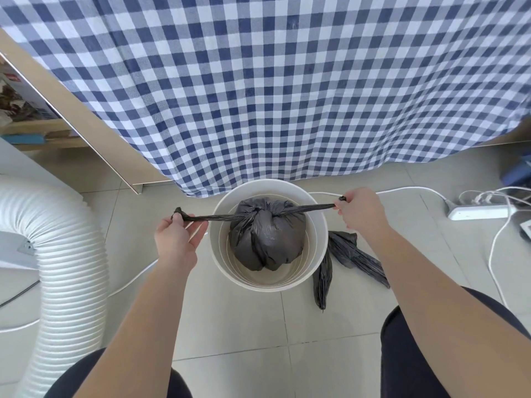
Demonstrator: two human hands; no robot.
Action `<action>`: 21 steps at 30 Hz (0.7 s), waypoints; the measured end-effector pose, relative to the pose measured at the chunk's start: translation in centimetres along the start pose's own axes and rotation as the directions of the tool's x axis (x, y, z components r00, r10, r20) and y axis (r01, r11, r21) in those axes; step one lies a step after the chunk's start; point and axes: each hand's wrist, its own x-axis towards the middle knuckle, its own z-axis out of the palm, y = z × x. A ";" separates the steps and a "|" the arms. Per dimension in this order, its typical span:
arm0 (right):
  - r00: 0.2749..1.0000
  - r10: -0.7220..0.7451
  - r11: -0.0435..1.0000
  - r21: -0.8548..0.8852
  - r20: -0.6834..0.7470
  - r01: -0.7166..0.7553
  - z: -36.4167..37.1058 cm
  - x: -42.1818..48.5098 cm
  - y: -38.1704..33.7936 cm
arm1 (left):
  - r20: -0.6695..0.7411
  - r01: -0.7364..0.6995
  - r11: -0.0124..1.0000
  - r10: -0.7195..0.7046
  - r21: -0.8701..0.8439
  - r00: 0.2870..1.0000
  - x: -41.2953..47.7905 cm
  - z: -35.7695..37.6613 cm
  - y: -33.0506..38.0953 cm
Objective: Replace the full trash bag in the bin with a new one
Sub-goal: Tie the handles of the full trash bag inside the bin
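A white round bin (321, 239) stands on the tiled floor in the middle of the head view. Inside it sits a full black trash bag (267, 239), knotted at its top. Its two twisted handles stretch out sideways over the rim. My left hand (175, 239) pinches the left handle's end, left of the bin. My right hand (362, 211) grips the right handle's end, right of the bin. A second black bag (350, 254), flat and folded, lies on the floor just right of the bin.
A blue-and-white checked cloth (273, 87) hangs right behind the bin. A white ribbed hose (69, 268) curves along the left. A white power strip (479, 212) with cables (494, 254) lies at the right. My knees are at the bottom.
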 end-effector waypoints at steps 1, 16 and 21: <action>1.000 -0.008 1.000 -0.017 -0.008 0.008 -0.1 0.0 0.0 | 0.014 -0.020 1.000 0.020 0.021 1.000 0.0 0.0 0.0; 0.913 -0.400 0.914 -0.098 -0.078 0.393 0.9 -3.1 -4.7 | 0.323 -0.007 1.000 0.001 0.017 0.946 -3.4 2.0 1.5; 0.779 -0.539 0.783 -0.150 0.320 0.603 5.9 -7.1 -6.6 | 0.327 0.036 0.999 -0.032 -0.007 0.944 -3.9 2.4 1.2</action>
